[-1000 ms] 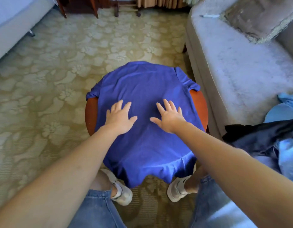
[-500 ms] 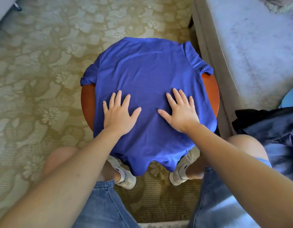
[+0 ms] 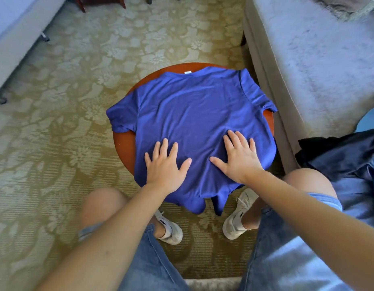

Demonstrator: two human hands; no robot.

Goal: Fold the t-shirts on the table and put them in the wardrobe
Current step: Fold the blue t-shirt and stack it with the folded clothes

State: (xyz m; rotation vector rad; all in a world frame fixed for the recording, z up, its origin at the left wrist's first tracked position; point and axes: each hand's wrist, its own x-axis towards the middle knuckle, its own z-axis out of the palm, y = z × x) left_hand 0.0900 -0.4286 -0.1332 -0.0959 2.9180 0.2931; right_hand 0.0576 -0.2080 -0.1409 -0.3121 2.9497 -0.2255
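Note:
A blue t-shirt (image 3: 194, 114) lies spread flat over a small round reddish-brown table (image 3: 124, 143), collar at the far side, hem hanging over the near edge. My left hand (image 3: 164, 166) rests palm down on the lower left of the shirt, fingers spread. My right hand (image 3: 237, 156) lies flat on the lower right of it, fingers apart, with small creases in the cloth beside it. Neither hand grips the fabric. The left sleeve hangs off the table's left side, the right sleeve off its right.
A grey sofa (image 3: 307, 66) stands close on the right. A heap of dark and light blue clothes (image 3: 345, 160) lies on its near end. Patterned carpet (image 3: 56, 122) surrounds the table. A white bed edge (image 3: 16, 32) is at far left. My knees and white shoes are below the table.
Both hands have slid toward me down the shirt, and the shirt has shifted nearer, so the table's far rim and a white collar label now show. The view has tilted down.

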